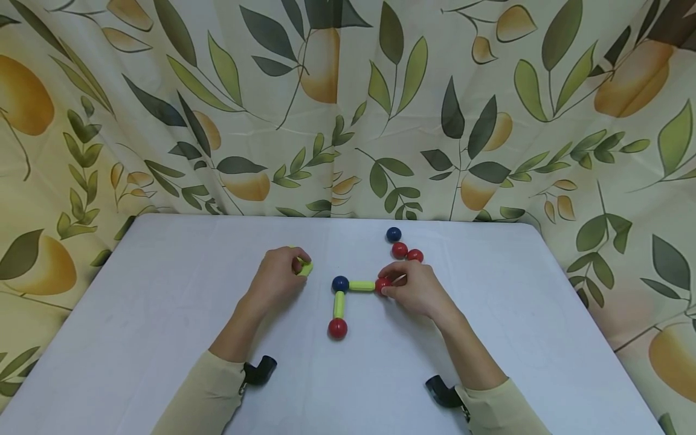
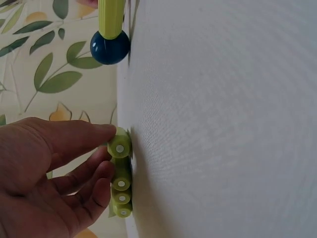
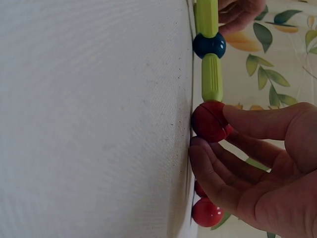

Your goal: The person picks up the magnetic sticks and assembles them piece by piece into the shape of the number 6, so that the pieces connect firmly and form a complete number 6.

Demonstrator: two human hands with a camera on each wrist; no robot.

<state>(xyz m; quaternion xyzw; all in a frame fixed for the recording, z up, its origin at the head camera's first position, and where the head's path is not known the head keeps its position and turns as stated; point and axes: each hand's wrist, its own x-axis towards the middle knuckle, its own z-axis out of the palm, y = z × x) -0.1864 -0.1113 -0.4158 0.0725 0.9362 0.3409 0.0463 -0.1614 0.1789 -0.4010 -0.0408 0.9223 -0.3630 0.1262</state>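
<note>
My right hand [image 1: 415, 290] pinches a red ball [image 3: 210, 121] between thumb and fingers. That ball sits at the end of a yellow-green stick [image 1: 362, 286], whose other end meets a dark blue ball [image 1: 340, 284]. From the blue ball a second yellow-green stick [image 1: 339, 305] runs toward the near side to another red ball [image 1: 338, 328], forming an L. My left hand [image 1: 277, 275] is left of this shape, thumb and fingers gripping a yellow-green stick [image 2: 119, 148]. Several like sticks [image 2: 122, 198] lie in a row beside it, their ends showing pale round dots.
Behind my right hand lie a loose dark blue ball [image 1: 394, 234] and two red balls, one left [image 1: 399, 250] and one right [image 1: 415, 255]. All rest on a white-covered table [image 1: 136, 326]. A leaf-and-fruit patterned curtain [image 1: 348, 121] hangs behind its far edge.
</note>
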